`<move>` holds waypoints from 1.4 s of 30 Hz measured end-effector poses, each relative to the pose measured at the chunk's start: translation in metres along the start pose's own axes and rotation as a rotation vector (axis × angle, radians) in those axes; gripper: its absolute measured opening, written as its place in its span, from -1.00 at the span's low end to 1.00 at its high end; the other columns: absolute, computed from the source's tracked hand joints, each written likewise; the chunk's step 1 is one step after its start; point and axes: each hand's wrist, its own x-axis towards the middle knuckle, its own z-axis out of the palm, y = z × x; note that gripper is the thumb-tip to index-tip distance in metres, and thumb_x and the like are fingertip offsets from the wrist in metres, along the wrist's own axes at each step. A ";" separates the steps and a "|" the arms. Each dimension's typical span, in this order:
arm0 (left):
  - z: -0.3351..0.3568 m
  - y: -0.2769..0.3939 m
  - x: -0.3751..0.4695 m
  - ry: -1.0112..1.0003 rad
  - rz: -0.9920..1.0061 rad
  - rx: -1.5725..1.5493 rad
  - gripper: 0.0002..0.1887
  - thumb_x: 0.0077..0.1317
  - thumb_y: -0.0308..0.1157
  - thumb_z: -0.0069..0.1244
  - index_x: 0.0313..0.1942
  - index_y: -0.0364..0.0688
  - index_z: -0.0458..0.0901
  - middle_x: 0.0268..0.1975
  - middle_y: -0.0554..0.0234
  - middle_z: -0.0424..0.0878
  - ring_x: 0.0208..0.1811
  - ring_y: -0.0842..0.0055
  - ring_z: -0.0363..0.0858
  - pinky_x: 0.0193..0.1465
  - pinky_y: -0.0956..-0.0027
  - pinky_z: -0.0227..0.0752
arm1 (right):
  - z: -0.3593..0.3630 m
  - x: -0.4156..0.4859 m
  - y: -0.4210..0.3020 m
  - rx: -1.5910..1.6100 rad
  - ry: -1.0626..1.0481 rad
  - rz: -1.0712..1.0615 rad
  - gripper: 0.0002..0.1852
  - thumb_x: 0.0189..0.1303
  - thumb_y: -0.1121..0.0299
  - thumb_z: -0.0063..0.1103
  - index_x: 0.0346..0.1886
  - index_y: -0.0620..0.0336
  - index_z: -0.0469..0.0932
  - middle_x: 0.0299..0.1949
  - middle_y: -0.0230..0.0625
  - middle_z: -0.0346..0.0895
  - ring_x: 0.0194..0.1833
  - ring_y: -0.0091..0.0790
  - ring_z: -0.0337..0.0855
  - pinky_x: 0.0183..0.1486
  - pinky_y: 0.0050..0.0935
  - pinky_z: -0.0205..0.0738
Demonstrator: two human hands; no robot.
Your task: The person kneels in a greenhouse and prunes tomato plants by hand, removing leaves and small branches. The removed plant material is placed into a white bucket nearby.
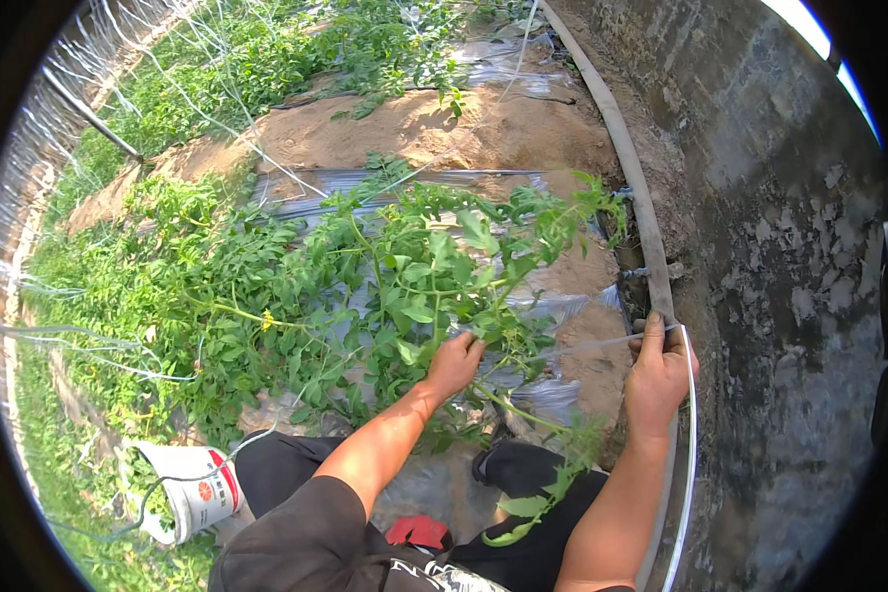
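My left hand (pixel 455 362) reaches into the leaves of a tomato plant (pixel 422 288), its fingers curled at a stem; whether they grip it is hard to tell. Off to the right, my right hand (pixel 658 370) is closed on a white plastic twine (pixel 690 444), thumb up. From that hand one length of twine runs left towards the plant, and another hangs down past my forearm. The hand is in front of a grey hose (pixel 640 192). A leafy stem (pixel 525 418) slants down from the plant over my right knee.
A white bucket (pixel 203 492) with leaves in it lies tilted at the lower left, a dark cord across it. A rough wall (pixel 784 259) rises on the right. Strings (pixel 214 126) hang over the rows at the upper left. Plastic film (pixel 562 307) covers parts of the soil.
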 end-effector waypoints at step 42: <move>0.006 -0.008 0.001 0.003 -0.120 -0.459 -0.67 0.55 -0.44 0.15 0.18 -0.52 0.67 -0.05 -0.09 0.86 -0.13 0.36 0.87 -0.09 0.27 0.76 | 0.166 -0.136 0.145 -0.671 -0.342 -0.150 -0.78 0.42 0.28 0.36 -0.08 0.23 0.73 -0.17 0.03 0.71 -0.16 0.17 0.78 -0.08 0.06 0.64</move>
